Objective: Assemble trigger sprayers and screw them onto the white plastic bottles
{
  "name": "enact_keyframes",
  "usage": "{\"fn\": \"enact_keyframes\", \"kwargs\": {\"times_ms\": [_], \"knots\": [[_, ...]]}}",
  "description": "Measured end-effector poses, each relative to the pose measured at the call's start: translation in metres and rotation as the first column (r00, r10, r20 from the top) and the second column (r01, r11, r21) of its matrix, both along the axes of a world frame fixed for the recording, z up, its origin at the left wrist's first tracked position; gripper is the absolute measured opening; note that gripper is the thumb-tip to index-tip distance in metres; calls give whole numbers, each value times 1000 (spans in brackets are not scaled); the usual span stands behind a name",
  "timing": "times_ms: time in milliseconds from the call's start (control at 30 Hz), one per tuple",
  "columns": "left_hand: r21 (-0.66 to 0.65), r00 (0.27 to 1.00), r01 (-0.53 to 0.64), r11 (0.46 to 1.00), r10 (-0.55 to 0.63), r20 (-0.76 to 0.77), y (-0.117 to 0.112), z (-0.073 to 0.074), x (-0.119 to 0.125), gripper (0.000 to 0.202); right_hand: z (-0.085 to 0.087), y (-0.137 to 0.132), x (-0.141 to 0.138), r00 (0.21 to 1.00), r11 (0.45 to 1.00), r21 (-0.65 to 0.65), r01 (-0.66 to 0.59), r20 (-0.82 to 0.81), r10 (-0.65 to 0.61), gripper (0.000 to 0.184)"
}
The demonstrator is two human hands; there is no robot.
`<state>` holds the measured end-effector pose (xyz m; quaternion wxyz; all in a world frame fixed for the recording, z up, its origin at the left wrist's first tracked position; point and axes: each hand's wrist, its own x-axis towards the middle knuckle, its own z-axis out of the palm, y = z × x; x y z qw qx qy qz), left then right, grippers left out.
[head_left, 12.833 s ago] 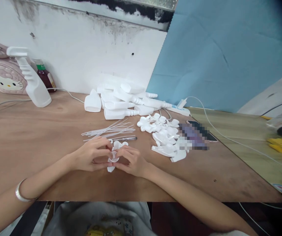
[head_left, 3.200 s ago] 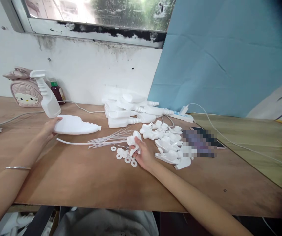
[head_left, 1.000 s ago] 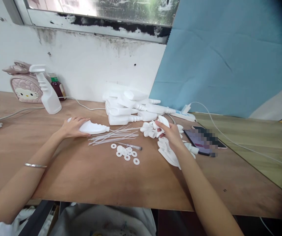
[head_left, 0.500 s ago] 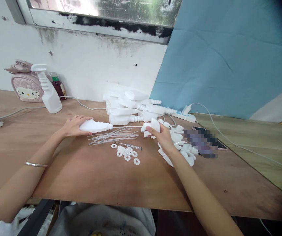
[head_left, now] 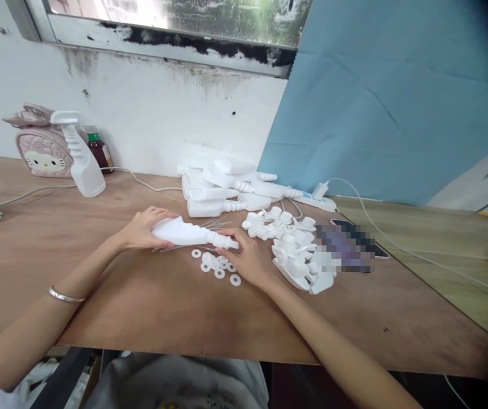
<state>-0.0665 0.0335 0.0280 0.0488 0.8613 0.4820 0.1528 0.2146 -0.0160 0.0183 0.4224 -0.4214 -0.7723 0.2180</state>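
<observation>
Bottle (head_left: pixel 178 231) is held sideways over the tubes (head_left: pixel 219 223), left hand (head_left: pixel 141 229) with fingers wrapped round its base, right hand (head_left: pixel 247 255) with fingers gripping the spray head (head_left: pixel 226 241) at its neck. Washers (head_left: pixel 213 261) lie just in front on the surface (head_left: pixel 184 318); more heads (head_left: pixel 297 255) sit to the right, other bottles (head_left: pixel 209 205) behind.

The brown bench (head_left: pixel 184 324) stands against a stained white wall (head_left: pixel 150 113). Daylight enters through a metal-framed window (head_left: pixel 226 20) above; black patches (head_left: pixel 265 54) mark its lower frame (head_left: pixel 73 29). A blue sheet (head_left: pixel 380 102) hangs at right, above a wood-grain surface (head_left: pixel 414 233).
</observation>
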Motion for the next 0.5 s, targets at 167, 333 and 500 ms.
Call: {"fn": "enact_keyframes", "kwargs": {"times_ms": [167, 333, 500], "knots": [[1, 999, 19, 1000, -19, 27, 1, -3, 0, 74, -3, -1, -1, 998, 991, 130, 4, 63, -12, 24], [-44, 997, 34, 998, -30, 74, 3, -6, -1, 73, -15, 4, 1, 985, 941, 328, -83, 168, 28, 24], [-140, 961, -99, 985, 131, 243, 0, -6, 4, 90, -16, 4, 3, 989, 931, 363, -34, 149, -22, 28]]}}
